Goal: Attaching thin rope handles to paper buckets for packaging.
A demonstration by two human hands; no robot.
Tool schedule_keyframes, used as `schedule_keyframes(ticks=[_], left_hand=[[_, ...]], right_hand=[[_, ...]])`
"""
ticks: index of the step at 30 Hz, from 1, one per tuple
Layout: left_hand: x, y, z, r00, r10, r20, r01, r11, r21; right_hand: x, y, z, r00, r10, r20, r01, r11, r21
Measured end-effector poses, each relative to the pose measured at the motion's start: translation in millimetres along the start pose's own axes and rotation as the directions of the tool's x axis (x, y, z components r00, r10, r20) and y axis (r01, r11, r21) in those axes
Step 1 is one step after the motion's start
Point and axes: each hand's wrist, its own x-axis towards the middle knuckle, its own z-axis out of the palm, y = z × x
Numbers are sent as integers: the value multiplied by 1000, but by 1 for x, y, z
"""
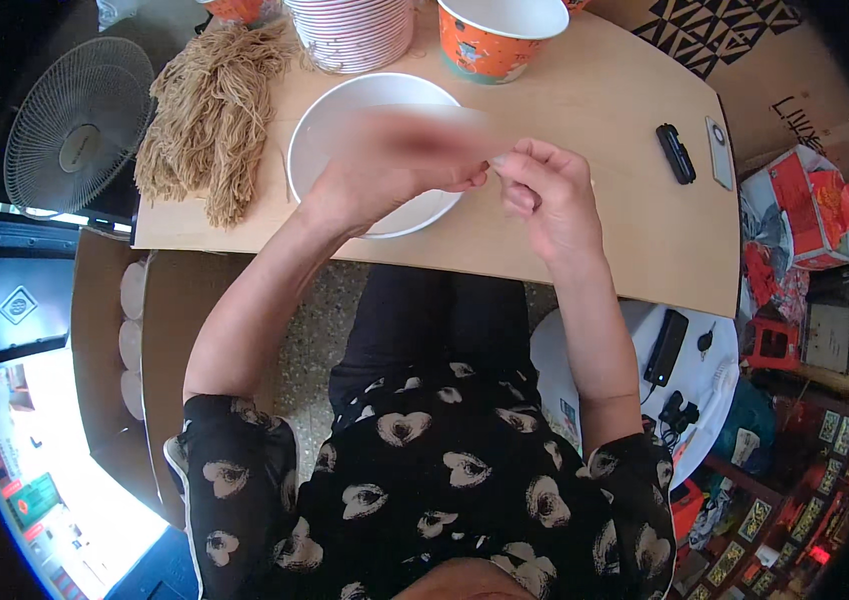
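Over a white round tub on the table, my left hand is held with its fingertips drawn together; a blurred patch covers much of the hand. To its right, my right hand has thumb and index finger pinched close to the left fingertips. Whatever thin or small thing lies between the two hands is too blurred to name. A thick bundle of tan string rests on the table left of the tub and hangs over the edge. One loose strand lies against the tub's left side.
Behind the tub stand a stack of pale nested tubs and an orange patterned paper bucket. A black pocket-sized object lies at the table's right. A fan and an open cardboard box are at left; a white stool holds small items.
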Motion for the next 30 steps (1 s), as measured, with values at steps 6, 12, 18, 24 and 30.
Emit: schedule_keyframes(ticks=[6, 12, 18, 24, 30], left_hand=[[0, -4, 2, 997, 55, -62, -49, 995, 86], [2, -4, 0, 996, 60, -63, -51, 990, 132], [1, 1, -6, 997, -75, -27, 73, 996, -58], [3, 0, -8, 991, -134, 25, 136, 978, -156], [3, -2, -7, 994, -107, 22, 110, 980, -163]], right_hand=[[1, 0, -1, 999, 48, 25, -48, 998, 27], [-5, -4, 6, 1000, 10, -3, -10, 1000, 7], [-14, -10, 4, 994, -99, 35, 99, 995, 5], [-10, 1, 11, 932, -362, 10, 347, 886, -307], [-7, 4, 12, 918, -392, 60, 388, 857, -338]])
